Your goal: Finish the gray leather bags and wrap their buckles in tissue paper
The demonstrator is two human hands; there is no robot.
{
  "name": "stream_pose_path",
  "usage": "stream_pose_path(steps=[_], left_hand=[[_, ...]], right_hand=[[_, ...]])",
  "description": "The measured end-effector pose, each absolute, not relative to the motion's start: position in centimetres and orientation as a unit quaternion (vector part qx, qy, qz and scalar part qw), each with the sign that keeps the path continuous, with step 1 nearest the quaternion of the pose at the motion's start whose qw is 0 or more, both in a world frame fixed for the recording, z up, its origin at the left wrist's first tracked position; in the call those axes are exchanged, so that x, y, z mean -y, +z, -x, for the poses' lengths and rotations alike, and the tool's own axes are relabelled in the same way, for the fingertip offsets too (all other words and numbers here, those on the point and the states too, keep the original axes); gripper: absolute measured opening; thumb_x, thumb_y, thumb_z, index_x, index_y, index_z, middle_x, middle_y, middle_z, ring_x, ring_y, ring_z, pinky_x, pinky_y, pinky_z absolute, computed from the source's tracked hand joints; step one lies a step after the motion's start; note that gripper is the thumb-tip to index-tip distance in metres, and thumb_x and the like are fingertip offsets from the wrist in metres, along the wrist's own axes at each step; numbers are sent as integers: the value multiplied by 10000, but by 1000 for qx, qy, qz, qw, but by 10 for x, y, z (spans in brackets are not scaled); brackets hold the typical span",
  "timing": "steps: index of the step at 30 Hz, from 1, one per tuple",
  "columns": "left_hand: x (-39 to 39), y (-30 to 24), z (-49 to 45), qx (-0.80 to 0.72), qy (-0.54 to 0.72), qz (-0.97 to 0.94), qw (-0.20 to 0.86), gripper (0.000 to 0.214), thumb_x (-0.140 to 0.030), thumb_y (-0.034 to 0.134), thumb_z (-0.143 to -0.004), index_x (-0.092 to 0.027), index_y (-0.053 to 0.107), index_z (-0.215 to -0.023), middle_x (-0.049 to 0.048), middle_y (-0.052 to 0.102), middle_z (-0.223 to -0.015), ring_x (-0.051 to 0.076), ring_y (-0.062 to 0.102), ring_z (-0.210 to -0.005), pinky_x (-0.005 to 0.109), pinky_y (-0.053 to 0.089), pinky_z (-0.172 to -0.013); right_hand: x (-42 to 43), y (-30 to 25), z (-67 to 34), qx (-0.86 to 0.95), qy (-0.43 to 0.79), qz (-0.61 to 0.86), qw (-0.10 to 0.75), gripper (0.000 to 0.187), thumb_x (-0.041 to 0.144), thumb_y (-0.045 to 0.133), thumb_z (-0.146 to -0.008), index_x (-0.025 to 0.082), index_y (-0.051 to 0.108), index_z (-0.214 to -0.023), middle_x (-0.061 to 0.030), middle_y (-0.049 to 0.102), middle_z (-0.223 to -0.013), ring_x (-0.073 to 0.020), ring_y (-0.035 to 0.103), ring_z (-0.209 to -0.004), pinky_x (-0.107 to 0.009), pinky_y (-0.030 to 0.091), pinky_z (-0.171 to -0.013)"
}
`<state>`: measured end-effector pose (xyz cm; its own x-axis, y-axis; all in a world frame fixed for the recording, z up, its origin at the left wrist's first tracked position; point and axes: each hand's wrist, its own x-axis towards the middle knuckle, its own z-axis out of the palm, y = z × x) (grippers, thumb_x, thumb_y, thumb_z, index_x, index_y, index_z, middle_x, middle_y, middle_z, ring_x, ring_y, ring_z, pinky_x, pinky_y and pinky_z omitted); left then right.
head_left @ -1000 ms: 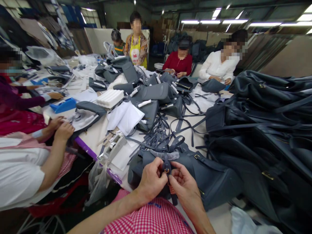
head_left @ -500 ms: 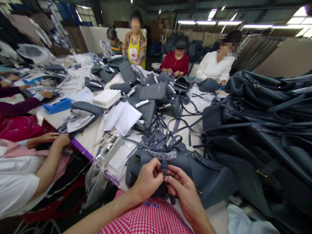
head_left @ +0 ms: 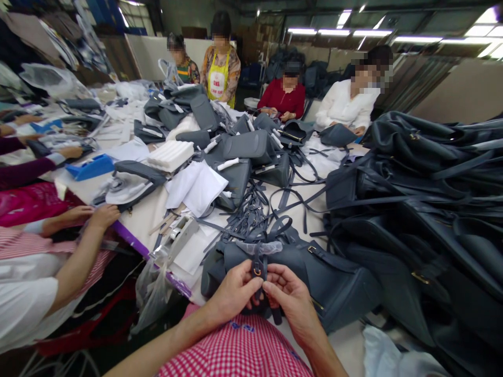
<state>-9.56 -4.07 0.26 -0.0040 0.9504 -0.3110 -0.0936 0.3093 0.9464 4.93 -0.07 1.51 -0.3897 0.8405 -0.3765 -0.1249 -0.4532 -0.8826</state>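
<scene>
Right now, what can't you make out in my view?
In the head view:
Part of the strap: behind left hand and right hand.
Lettering on checked garment: too small, blurred.
Pale cloth: cut off by bottom edge.
Bag pile: cut off by right edge.

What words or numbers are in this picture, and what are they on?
No text is clear enough to quote.
Red print on the yellow cloth apron with a white patch: too small and blurred to read.
Blue lettering on the red-and-white checked cloth garment: too blurred to read.
</scene>
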Motion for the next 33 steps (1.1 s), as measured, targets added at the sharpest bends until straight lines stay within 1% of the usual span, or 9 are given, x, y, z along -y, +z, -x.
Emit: stream_pose_path(steps=[8,12,16,18,21,23,25,28,33], left_hand=[[38,3,98,-510,450,-296,671,316,-332,678,-718,-150,539,-934,-46,592,-556,62,482,-382,157,397,-386],[41,7,102,-460,456,-212,732,432,-248,763,-593,-157,521,-940,-31,623,-609,62,513,-423,159,426,-423],[42,14,105,-471,479,-200,713,391,-279,735,-637,-174,496,-928,-39,603,-601,65,487,-418,159,390,-407],[44,17,104,-534,480,-308,624,283,-254,681,-709,-181,520,-929,-40,593,-604,85,505,-447,187,413,-440],[46,18,105,-613,463,-553,322,133,-178,577,-821,-177,597,-953,8,630,-692,135,583,-611,245,474,-596],[45,18,108,-572,428,-688,128,161,-156,527,-875,-170,624,-1003,45,661,-775,158,600,-701,262,472,-659],[43,16,111,-509,396,-764,9,167,-152,484,-914,-155,634,-989,49,659,-756,158,579,-669,256,446,-616],[37,12,112,-509,381,-770,-54,207,-158,454,-937,-152,630,-828,23,601,-637,148,529,-586,249,388,-546],[33,4,103,-585,389,-710,47,231,-188,468,-926,-169,587,-729,20,591,-656,139,559,-610,239,390,-569]], right_hand=[[0,19,-50,408,743,413,333,423,358,848,-605,196,678,-957,-45,718,-836,-167,647,-682,-265,496,-601],[2,9,-48,443,706,429,348,358,326,798,-656,198,659,-960,-28,702,-820,-158,623,-690,-227,448,-540],[5,-4,-48,502,653,455,338,308,314,738,-713,194,654,-985,3,677,-745,-121,549,-579,-222,404,-502],[7,-4,-48,516,638,468,328,331,325,745,-701,193,650,-989,4,678,-741,-116,523,-548,-229,400,-495],[9,3,-45,476,662,457,356,386,317,761,-670,213,596,-1004,14,665,-729,-135,563,-604,-231,434,-535],[10,6,-42,431,685,447,382,423,292,762,-650,227,535,-1002,39,637,-688,-131,571,-604,-220,436,-537],[11,6,-41,412,691,450,389,436,267,754,-634,234,484,-976,60,612,-649,-120,558,-571,-208,421,-517],[15,1,-41,450,665,462,377,391,245,722,-643,239,455,-928,62,601,-645,-124,556,-581,-214,420,-523],[20,-7,-42,522,629,472,330,294,232,677,-658,248,417,-793,93,503,-582,-105,496,-534,-207,374,-495]])
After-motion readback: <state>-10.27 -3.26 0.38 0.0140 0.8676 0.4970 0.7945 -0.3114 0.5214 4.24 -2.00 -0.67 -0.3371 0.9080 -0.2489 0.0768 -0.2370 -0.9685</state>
